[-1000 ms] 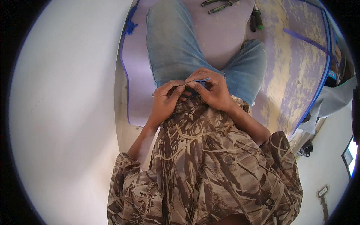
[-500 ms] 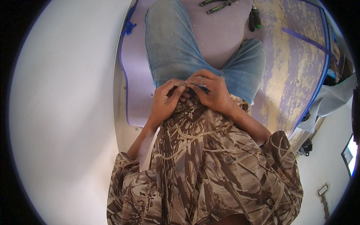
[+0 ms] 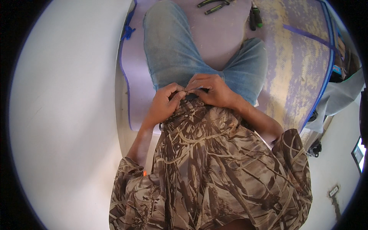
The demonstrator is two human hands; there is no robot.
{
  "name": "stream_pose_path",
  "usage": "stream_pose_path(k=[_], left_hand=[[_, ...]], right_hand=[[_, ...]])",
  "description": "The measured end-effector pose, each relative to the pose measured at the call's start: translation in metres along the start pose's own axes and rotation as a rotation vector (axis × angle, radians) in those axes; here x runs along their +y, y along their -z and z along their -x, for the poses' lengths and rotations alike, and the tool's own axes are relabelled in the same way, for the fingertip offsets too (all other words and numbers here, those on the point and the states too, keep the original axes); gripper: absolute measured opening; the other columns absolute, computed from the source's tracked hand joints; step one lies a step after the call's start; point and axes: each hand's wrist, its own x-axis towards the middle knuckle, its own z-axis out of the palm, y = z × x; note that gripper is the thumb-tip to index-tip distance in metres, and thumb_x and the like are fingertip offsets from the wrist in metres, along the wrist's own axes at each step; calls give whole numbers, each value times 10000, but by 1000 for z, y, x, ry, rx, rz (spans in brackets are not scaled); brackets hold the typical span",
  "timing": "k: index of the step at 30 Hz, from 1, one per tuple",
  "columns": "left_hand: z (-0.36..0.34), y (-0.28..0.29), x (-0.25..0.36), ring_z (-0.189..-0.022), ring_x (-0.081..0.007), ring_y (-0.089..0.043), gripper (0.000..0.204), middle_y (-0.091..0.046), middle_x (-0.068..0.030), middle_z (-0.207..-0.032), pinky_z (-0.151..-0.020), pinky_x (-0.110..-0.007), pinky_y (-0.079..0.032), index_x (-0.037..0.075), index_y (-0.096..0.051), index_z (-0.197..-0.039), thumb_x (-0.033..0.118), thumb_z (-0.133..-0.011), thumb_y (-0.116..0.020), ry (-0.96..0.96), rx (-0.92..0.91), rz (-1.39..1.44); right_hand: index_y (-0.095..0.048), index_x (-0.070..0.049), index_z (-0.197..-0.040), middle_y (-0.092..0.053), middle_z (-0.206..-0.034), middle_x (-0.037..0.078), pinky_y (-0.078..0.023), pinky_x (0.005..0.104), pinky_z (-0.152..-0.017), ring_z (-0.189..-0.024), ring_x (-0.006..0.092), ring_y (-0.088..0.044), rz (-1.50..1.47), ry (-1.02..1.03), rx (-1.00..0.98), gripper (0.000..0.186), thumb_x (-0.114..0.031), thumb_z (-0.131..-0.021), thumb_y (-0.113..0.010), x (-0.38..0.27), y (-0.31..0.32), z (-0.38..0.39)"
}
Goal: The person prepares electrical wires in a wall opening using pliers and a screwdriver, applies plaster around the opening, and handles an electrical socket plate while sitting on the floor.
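In front of my lap, my left hand [image 3: 164, 104] and my right hand [image 3: 213, 91] meet fingertip to fingertip. Both are closed in a pinch. Whatever they hold is small and mostly covered by the fingers. A thin bluish sliver [image 3: 199, 87] shows by my right fingers, but its kind cannot be made out. The camouflage shirt [image 3: 207, 153] lies just below the hands, and the jeans [image 3: 168, 50] are beyond them.
Pliers [image 3: 217, 6] with black and green handles lie on the worn purple mat [image 3: 214, 42]. Beside them is a green-and-black tool handle [image 3: 257, 17]. A purple strap [image 3: 306, 34] crosses the mat at right. A white wall [image 3: 65, 96] stands at left.
My right hand has turned slightly, and its fingers now lie more level over the pinch. The bluish sliver has shifted a little. The whole view has moved slightly.
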Motion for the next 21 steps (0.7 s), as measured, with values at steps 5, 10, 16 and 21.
stream_pose_path(k=[5,10,16,21], left_hand=[[0,7,-11,-610,-67,-554,216,-628,-20,-807,-536,-215,-421,-3,-666,-1002,191,-1001,-570,89,-54,346],[-3,-2,0,-667,-82,-599,242,-655,-34,-842,-531,-204,-431,-3,-666,-1088,208,-996,-592,160,172,734],[13,35,1,-796,-118,-650,352,-663,-79,-880,-673,-224,-532,-28,-510,-1292,156,-999,-576,232,313,1327],[22,22,68,-857,-214,-661,382,-670,-109,-874,-802,-325,-548,-14,-478,-1315,154,-988,-585,-40,381,703]], right_hand=[[-712,-17,-960,-698,-939,119,-527,343,-756,-863,271,-681,-86,-54,75,144,5,-819,-694,-5,-7,-9],[-712,-24,-950,-691,-908,120,-521,334,-727,-816,263,-671,534,186,349,164,1,-789,-708,-9,-12,-22],[-680,-5,-938,-663,-874,128,-503,307,-712,-761,243,-640,376,-86,776,139,5,-804,-644,20,34,-12],[-648,8,-930,-637,-841,98,-489,289,-730,-780,159,-608,245,-262,824,91,-36,-858,-615,29,41,16]])
